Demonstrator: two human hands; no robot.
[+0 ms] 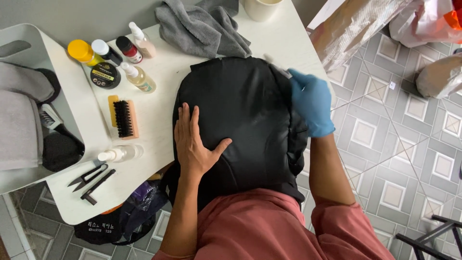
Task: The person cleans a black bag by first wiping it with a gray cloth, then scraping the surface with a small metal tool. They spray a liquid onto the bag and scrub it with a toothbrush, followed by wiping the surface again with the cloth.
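**Black backpack flat on white table, both hands on it**

Black backpack [245,120] lies flat on the white table [159,115], long axis running away from the person: rounded top end points to the far table edge, bottom end hangs over the near edge against the person's red shirt [269,226]. Its right side sits at the table's right edge, over the tiled floor [399,144].

Grey cloth [202,26] is crumpled just beyond the backpack's top end, touching or nearly so. White tray [29,96], well left of the backpack, holds folded grey towels and dark brushes. Black bag [115,219] sits on the floor, under the table left of the backpack's bottom end.

Left hand [195,142] bare, flat and open, palm pressed on the backpack's left half, fingers pointing toward the top end, thumb spread right; grasping nothing. Right hand [310,103] in a blue glove, at the backpack's upper right edge, closed around a small pale tool [279,67] whose tip touches the backpack near the top right corner; tool is blurred, kind unclear.

Wooden brush [124,118], black bristles, just left of the backpack. Cluster of bottles [113,55] plus a round black tin [105,75] farther left, toward the far side. Clear spray bottle [120,154] lies on its side left of the backpack. Black snips [89,175] near the table's near-left edge.
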